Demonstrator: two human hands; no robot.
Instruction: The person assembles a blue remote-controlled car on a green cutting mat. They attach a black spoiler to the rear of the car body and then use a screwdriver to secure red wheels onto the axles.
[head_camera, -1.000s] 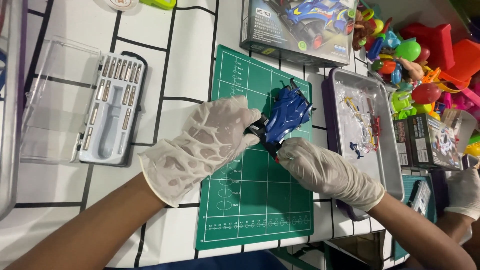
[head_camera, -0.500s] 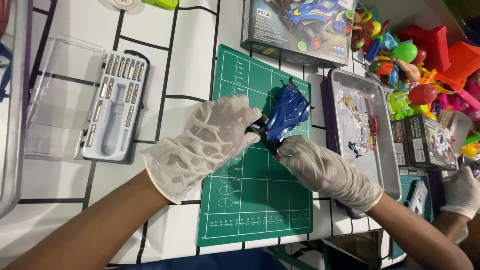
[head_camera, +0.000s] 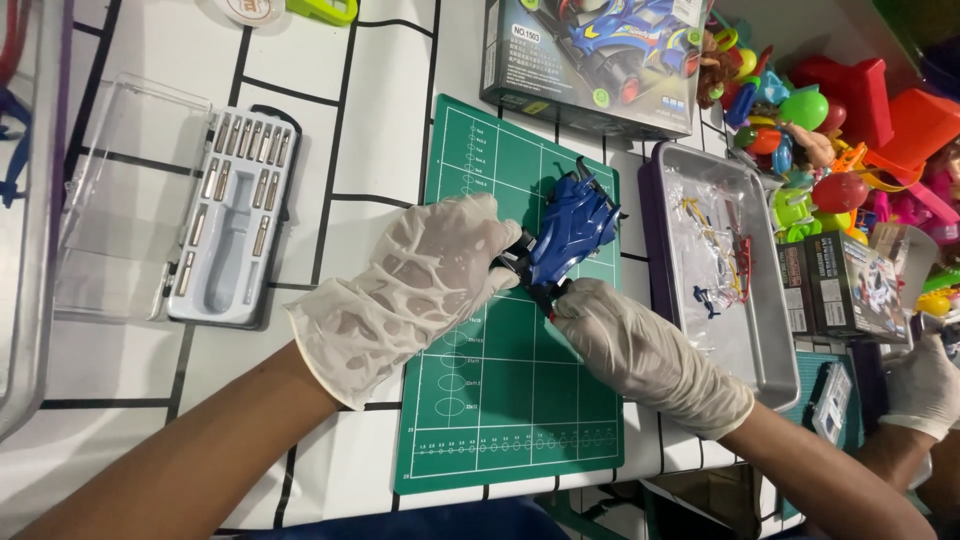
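Observation:
A blue toy race car (head_camera: 572, 228) sits over the upper middle of a green cutting mat (head_camera: 505, 400). My left hand (head_camera: 410, 285), in a white glove, grips the car's rear end from the left. My right hand (head_camera: 640, 350), also gloved, pinches the car's near end from below right. Both sets of fingertips meet at the black and red rear of the car, which they partly hide.
An open screwdriver bit set (head_camera: 235, 225) with a clear lid lies left of the mat. A grey metal tray (head_camera: 770, 340) holding small parts and plastic bags stands right. A toy car box (head_camera: 590, 60) sits behind. Colourful toys (head_camera: 830, 130) pile up far right. Another person's gloved hand (head_camera: 920, 385) is at the right edge.
Both hands and the car stay in the same grip on the mat. The view has shifted slightly; nothing else has visibly moved.

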